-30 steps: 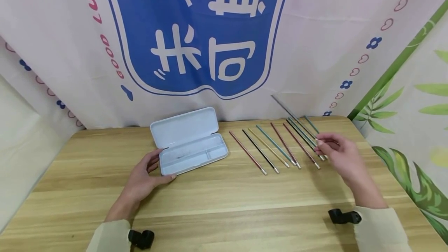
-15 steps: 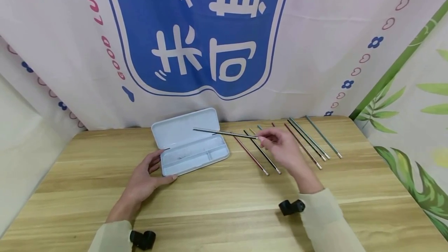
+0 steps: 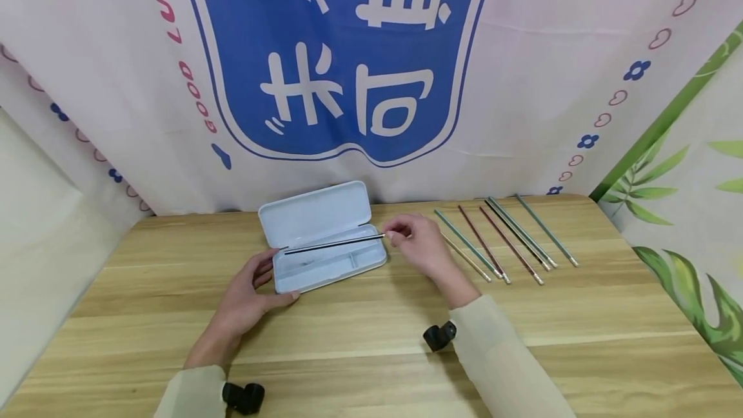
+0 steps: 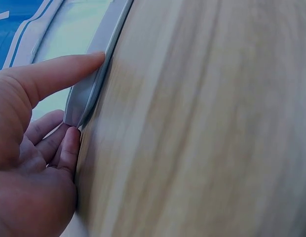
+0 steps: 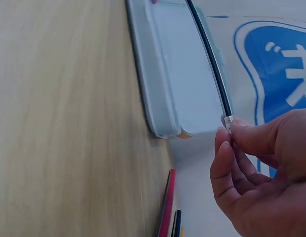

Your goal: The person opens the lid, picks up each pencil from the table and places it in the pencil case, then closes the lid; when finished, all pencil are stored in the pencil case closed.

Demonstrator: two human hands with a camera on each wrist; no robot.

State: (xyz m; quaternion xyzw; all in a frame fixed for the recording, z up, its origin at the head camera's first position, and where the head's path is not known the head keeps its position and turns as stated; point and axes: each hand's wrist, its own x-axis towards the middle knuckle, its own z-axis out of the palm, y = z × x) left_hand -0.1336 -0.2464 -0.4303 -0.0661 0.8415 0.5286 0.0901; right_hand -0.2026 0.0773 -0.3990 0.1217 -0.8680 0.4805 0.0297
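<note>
My right hand (image 3: 420, 247) pinches a dark pencil (image 3: 333, 244) by its eraser end between thumb and fingertips. The pencil lies slantwise over the open light-blue pencil case (image 3: 316, 211), its far end near the case's left side. In the right wrist view the pencil's metal ferrule (image 5: 228, 120) shows at the fingertips. My left hand (image 3: 246, 298) holds the case's near left corner, thumb (image 4: 76, 69) on the front edge and fingers curled at the left end. The case's tray has a long compartment and a small divided section.
Right of the case several pencils lie slanted on the wooden table (image 3: 348, 340), among them a yellow pencil (image 3: 467, 258) and a teal pencil (image 3: 545, 229). A red pencil (image 5: 166, 207) shows below the right hand in the right wrist view. A printed cloth (image 3: 522, 82) hangs behind.
My right hand has carried the dark pencil leftward from the right end of the pencil row to over the case. My left hand has stayed on the case.
</note>
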